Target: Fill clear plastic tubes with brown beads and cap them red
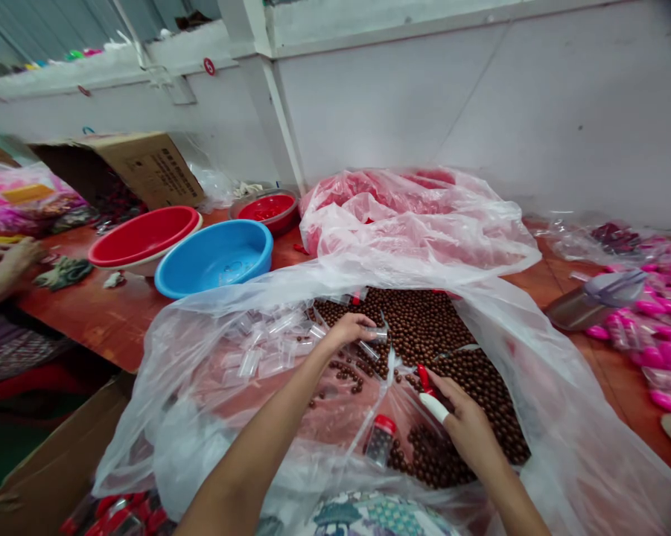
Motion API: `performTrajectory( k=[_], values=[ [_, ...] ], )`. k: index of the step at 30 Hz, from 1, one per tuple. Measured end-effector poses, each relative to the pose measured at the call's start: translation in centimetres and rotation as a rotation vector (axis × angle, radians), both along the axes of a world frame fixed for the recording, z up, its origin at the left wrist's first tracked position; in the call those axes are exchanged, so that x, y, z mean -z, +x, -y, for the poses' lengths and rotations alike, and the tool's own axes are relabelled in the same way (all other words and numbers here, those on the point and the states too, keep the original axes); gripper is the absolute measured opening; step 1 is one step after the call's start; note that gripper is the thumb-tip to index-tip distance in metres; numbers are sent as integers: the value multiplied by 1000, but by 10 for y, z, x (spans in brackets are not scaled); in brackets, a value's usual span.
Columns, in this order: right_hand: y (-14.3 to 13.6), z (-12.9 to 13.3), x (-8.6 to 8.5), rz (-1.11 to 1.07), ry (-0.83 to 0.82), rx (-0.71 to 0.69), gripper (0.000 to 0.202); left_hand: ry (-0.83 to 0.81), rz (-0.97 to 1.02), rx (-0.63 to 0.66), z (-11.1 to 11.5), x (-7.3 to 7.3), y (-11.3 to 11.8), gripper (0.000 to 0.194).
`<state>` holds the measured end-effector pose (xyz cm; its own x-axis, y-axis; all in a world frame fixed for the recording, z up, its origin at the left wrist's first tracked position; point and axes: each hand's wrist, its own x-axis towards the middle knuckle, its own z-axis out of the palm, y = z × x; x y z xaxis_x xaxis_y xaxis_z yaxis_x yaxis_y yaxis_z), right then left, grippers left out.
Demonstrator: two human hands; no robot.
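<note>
My left hand (349, 330) is closed around a small clear plastic tube (376, 335), held over a heap of brown balls (418, 327). Between the fingers of my right hand (463, 413) is a red cap (424, 377); a white covering (434, 407) wraps one finger. Loose clear tubes (268, 350) lie to the left of my left hand. Below the hands, a jar with a red lid (380, 439) lies tilted, dark inside. Clear plastic sheeting (195, 357) surrounds the balls and tubes.
Behind the sheeting are a blue basin (217, 257), a red basin (145, 237) and a large bag of red pieces (413, 208). A metal scoop (592, 298) rests by pink packets (670, 320) at right. Another person's hand (16, 257) is at far left.
</note>
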<state>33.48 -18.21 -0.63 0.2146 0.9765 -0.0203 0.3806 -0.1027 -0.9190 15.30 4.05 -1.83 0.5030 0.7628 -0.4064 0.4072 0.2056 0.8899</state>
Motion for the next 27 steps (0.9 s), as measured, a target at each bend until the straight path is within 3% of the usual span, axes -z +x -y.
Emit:
performTrajectory(
  k=[8, 15, 27],
  values=[
    [-5, -4, 1, -195, 4, 92, 43, -79, 93, -14, 12, 4, -4, 42],
    [-12, -7, -2, -278, -17, 91, 42, 2, 35, -68, 20, 12, 14, 37],
    [-7, -7, 7, -325, -7, 172, 44, 112, 9, 9, 26, 11, 37, 38]
  ],
)
